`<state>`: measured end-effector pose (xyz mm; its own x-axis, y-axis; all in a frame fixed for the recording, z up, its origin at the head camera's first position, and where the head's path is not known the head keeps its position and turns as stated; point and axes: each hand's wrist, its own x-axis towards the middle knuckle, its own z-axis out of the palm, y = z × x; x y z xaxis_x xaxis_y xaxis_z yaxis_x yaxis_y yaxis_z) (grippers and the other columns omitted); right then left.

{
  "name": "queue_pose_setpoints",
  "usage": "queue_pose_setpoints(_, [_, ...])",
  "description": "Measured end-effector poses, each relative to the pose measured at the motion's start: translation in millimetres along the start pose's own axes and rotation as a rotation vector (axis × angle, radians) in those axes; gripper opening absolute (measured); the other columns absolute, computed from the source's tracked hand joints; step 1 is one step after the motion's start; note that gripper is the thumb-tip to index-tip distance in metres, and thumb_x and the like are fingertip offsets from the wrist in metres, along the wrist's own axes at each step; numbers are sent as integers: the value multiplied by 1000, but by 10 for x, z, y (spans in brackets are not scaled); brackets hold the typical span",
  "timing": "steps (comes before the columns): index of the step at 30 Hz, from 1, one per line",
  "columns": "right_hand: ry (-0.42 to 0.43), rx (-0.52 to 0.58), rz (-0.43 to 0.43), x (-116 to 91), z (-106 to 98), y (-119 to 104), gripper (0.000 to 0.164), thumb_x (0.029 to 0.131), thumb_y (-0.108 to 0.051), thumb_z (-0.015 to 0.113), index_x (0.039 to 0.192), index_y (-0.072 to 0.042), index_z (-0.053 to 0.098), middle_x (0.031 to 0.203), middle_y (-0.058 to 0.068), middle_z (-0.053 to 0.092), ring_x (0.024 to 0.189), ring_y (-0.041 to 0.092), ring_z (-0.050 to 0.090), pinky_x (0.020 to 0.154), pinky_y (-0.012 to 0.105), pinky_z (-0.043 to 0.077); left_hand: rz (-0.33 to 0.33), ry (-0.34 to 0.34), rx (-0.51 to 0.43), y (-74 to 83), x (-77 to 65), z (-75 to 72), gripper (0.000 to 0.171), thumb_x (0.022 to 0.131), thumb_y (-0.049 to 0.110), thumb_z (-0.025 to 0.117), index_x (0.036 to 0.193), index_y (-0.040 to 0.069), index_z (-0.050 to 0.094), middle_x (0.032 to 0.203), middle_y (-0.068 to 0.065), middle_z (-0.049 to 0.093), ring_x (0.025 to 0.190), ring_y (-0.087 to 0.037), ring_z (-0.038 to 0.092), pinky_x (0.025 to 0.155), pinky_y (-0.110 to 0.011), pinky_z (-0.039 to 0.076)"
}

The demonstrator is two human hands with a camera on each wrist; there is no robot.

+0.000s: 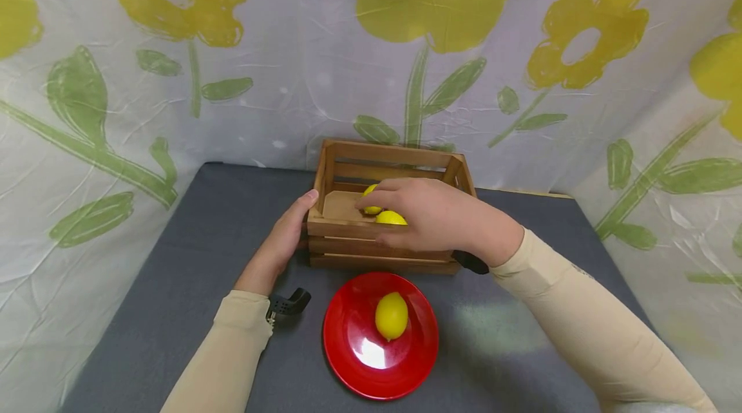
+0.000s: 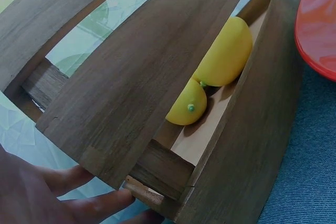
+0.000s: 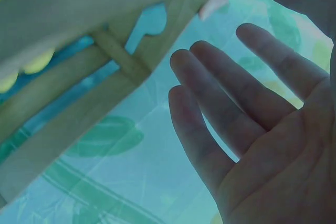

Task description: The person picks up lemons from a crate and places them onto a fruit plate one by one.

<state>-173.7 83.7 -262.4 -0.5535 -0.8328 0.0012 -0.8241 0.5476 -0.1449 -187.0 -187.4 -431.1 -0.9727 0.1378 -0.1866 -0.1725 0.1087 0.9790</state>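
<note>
A slatted wooden crate (image 1: 382,245) stands at the back of the table. My left hand (image 1: 288,232) holds its left end, thumb at the top rim and fingers against the outside. In the left wrist view those fingers (image 2: 100,205) reach the crate's end slats. Two yellow lemons lie inside: one lemon (image 1: 391,218) at the front, another lemon (image 1: 371,210) behind it, partly hidden by my right hand. That right hand (image 1: 431,213) hovers over the crate's front rim. The right wrist view shows its palm empty and its fingers (image 3: 226,98) loosely spread.
In front of the crate, a round red plate (image 1: 353,361) carries a single lemon (image 1: 391,316). Dark grey cloth covers the table (image 1: 191,284). A white curtain (image 1: 290,46) printed with yellow flowers hangs behind and along both sides.
</note>
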Motion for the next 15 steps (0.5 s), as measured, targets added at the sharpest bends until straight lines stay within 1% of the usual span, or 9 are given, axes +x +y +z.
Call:
queue_pose_setpoints(4, [-2,36,31,94,-98,108,49,96,-28,81,144,-24,68,133,-4,71,111,15,69,98,37,61,0,3,3,7,-14,-6,86,107,70,35,174,18,19,179,-16,18,161,-49,29,127,-74,26])
queue_pose_setpoints(7, [-9,52,32,171,-135,201,48,97,-26,79,144,-21,68,136,-3,71,116,17,69,104,39,59,-5,2,2,8,-19,-4,86,107,70,36,174,18,20,179,-16,21,161,-48,31,127,-73,27])
queue_pose_setpoints(11, [-51,52,44,286,-143,330,49,99,-28,78,146,-16,68,144,1,70,126,22,69,109,43,57,-9,4,-3,15,-20,6,86,107,69,36,174,17,21,178,-16,23,160,-47,33,127,-71,28])
queue_pose_setpoints(15, [-104,84,111,391,-128,476,52,100,-29,77,149,-16,65,150,4,67,129,26,69,109,45,57,-6,4,-6,33,-12,16,86,107,69,37,173,16,22,178,-16,24,160,-48,33,127,-72,28])
